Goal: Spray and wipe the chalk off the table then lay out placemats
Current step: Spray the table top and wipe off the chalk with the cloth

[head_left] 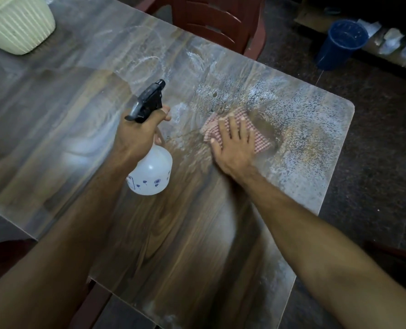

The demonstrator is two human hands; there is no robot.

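My left hand (139, 134) grips the neck of a white spray bottle (151, 172) with a black trigger head, held above the wood-grain table (55, 129). My right hand (233, 146) lies flat with straight fingers on a red-and-white checked cloth (260, 142), pressing it onto the tabletop. White chalk marks (147, 65) swirl across the far part of the table. Wet speckled spray droplets (304, 129) cover the right corner around the cloth. No placemats are in view.
A cream ribbed basket (14, 22) stands at the table's far left. A dark red plastic chair (218, 22) sits behind the far edge, another at the near left (5, 257). A blue bucket (339, 43) stands on the dark floor at right.
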